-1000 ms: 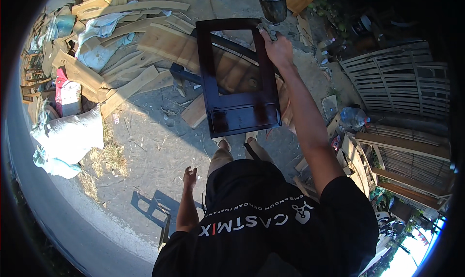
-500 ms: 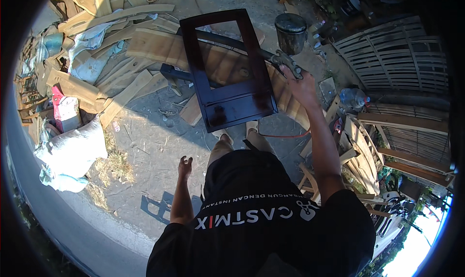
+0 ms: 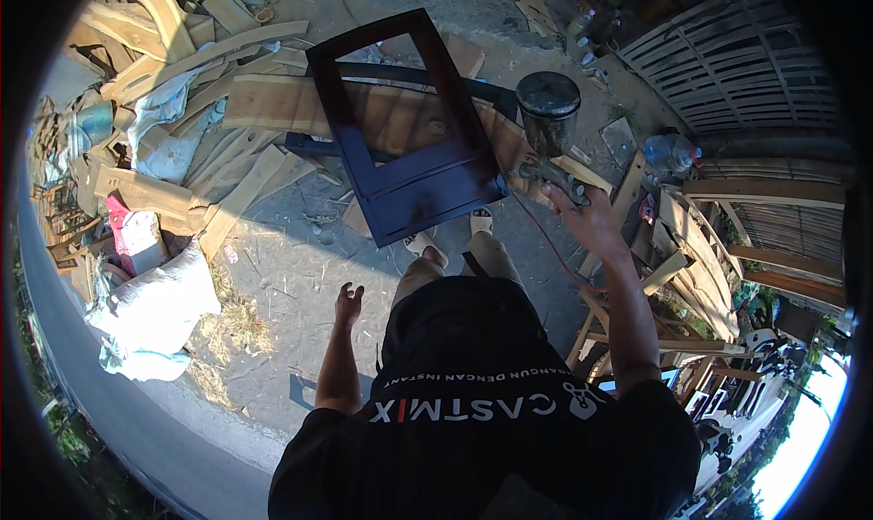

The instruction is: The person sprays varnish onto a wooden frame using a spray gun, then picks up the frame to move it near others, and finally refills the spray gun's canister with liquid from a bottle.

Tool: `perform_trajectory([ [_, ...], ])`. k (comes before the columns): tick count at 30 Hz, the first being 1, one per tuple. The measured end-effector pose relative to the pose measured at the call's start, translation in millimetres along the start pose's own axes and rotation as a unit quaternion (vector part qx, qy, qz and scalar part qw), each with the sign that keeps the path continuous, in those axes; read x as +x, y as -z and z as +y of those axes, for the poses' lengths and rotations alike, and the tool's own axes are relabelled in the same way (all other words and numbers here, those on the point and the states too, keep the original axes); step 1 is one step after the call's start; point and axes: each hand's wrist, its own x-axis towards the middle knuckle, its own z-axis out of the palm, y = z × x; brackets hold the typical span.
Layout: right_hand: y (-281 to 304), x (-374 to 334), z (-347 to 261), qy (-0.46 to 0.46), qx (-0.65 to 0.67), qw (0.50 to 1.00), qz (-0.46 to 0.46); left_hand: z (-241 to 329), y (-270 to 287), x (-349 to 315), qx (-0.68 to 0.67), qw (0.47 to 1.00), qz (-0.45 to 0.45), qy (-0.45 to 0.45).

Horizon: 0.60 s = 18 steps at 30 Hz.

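Note:
My right hand (image 3: 587,218) is closed around a spray gun (image 3: 538,172), just off the lower right corner of a dark red-brown wooden frame panel (image 3: 435,191). A thin red hose (image 3: 550,242) loops down beside that hand. The panel has a large opening in its upper part and a solid, glossy lower part. It lies over dark bars (image 3: 496,92) and a light wooden plank (image 3: 273,101), in front of my feet. Low on the left, my left hand (image 3: 348,303) hangs in the air with its fingers loosely bent and apart, holding nothing.
A dark lidded bucket (image 3: 548,111) stands beyond the spray gun. Scrap boards (image 3: 245,192) pile up at the left, near a white sack (image 3: 159,288). To the right are a clear plastic bottle (image 3: 668,153), slatted panels (image 3: 718,60) and more timber (image 3: 696,256).
My right hand has drawn the spray gun nearer to me, down past the panel's right edge. The panel appears more tilted as the view shifts. My left hand still hangs free.

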Motion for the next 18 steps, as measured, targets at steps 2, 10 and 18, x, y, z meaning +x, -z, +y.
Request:
perform_trajectory([
  [2, -8, 21, 3, 0.074, 0.017, 0.997, 0.021, 8, -1, 1, -0.007, 1.000, 0.011, -0.005],
  [10, -11, 156, -40, 0.185, -0.022, 0.982, 0.025, 12, -37, -42, -0.051, 0.996, 0.068, 0.033],
  [18, 1, 263, -51, 0.240, -0.048, 0.969, 0.024, 21, -137, -140, -0.104, 0.980, 0.117, 0.120],
])
